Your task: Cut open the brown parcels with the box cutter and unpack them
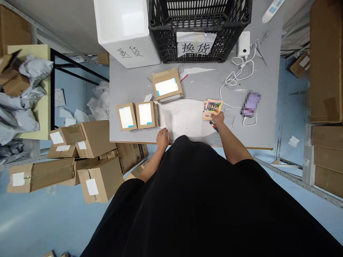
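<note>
My left hand (163, 139) rests palm down with its fingers apart, at the edge of a white sheet (183, 119) on the grey table (128, 82). It is just in front of an opened cardboard box (146, 115) with a white label. Another labelled box (126, 116) stands beside that one, and a third (167, 85) lies farther back. My right hand (218, 118) touches the lower edge of a colourful printed card (212, 109). A dark handle with a red part (213, 125) sticks out from under my right hand, partly hidden by it.
A blurred phone (251, 104) lies on the table, with white cables running to a white power bank (243, 43). At the back stand a black plastic crate (199, 30) and a white foam box (125, 32). Cardboard boxes and grey mailers fill the left side.
</note>
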{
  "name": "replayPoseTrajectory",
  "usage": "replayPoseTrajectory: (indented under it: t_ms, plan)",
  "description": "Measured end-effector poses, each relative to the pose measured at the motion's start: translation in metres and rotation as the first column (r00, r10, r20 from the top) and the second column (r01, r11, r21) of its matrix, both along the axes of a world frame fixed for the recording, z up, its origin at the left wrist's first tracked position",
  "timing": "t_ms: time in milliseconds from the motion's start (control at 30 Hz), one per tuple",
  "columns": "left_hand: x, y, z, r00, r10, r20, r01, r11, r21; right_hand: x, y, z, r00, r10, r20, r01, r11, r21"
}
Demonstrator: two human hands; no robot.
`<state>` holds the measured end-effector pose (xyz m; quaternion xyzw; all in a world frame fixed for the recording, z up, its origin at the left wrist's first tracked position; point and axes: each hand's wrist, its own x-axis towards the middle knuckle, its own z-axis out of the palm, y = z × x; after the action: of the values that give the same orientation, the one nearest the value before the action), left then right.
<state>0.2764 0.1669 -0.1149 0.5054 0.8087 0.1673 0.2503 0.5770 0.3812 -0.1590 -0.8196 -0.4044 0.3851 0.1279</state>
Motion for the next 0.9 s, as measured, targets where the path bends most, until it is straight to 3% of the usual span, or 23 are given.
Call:
replayPoseTrajectory:
  t_ms: [133, 233, 300, 400, 467, 533, 600, 667, 700, 733, 800, 833, 867, 900]
  plan:
    - [0.013, 0.009, 0.007, 0.997, 0.073, -0.033, -0.068, 0.99, 0.127, 0.003, 0.0, 0.004, 0.98, -0.01, -0.198, 0.013, 1.0, 0.014]
    - [0.027, 0.023, 0.017, 1.0, 0.018, -0.024, -0.013, 0.98, 0.199, 0.007, -0.004, 0.021, 0.919, 0.027, -0.393, 0.0, 0.998, 0.068]
    - [0.037, 0.037, 0.028, 0.998, -0.066, -0.001, 0.064, 0.973, 0.223, 0.011, -0.005, 0.04, 0.865, 0.125, -0.486, -0.08, 0.99, 0.113]
    - [0.051, 0.067, 0.048, 0.987, -0.16, 0.025, 0.146, 0.947, 0.287, 0.014, -0.003, 0.072, 0.752, 0.329, -0.572, -0.318, 0.94, 0.122]
    - [0.059, 0.09, 0.058, 0.966, -0.252, 0.056, 0.219, 0.916, 0.336, 0.009, -0.002, 0.087, 0.649, 0.469, -0.599, -0.512, 0.852, 0.113]
    - [0.063, 0.111, 0.059, 0.914, -0.396, 0.081, 0.354, 0.88, 0.316, -0.003, -0.002, 0.092, 0.532, 0.607, -0.59, -0.687, 0.717, 0.119]
    - [0.063, 0.125, 0.052, 0.836, -0.532, 0.135, 0.508, 0.843, 0.178, -0.018, -0.004, 0.086, 0.424, 0.728, -0.539, -0.814, 0.567, 0.126]
    - [0.06, 0.128, 0.037, 0.785, -0.567, 0.247, 0.59, 0.807, -0.021, -0.03, -0.008, 0.073, 0.382, 0.798, -0.465, -0.875, 0.475, 0.096]
    - [0.058, 0.126, 0.028, 0.792, -0.529, 0.305, 0.579, 0.808, -0.105, -0.034, -0.012, 0.065, 0.408, 0.81, -0.422, -0.875, 0.479, 0.074]
    - [0.057, 0.121, 0.019, 0.82, -0.449, 0.355, 0.528, 0.833, -0.166, -0.035, -0.015, 0.057, 0.469, 0.801, -0.373, -0.85, 0.523, 0.054]
    - [0.057, 0.106, 0.0, 0.88, -0.15, 0.45, 0.282, 0.928, -0.243, -0.034, -0.026, 0.042, 0.653, 0.711, -0.26, -0.728, 0.684, 0.041]
    - [0.06, 0.097, -0.009, 0.866, 0.048, 0.497, 0.112, 0.951, -0.287, -0.032, -0.033, 0.036, 0.741, 0.638, -0.209, -0.644, 0.763, 0.046]
    - [0.064, 0.089, -0.017, 0.809, 0.24, 0.537, -0.052, 0.938, -0.342, -0.03, -0.04, 0.03, 0.809, 0.564, -0.167, -0.565, 0.824, 0.049]
    - [0.068, 0.082, -0.024, 0.766, 0.337, 0.548, -0.137, 0.918, -0.373, -0.028, -0.049, 0.026, 0.855, 0.5, -0.139, -0.499, 0.866, 0.044]
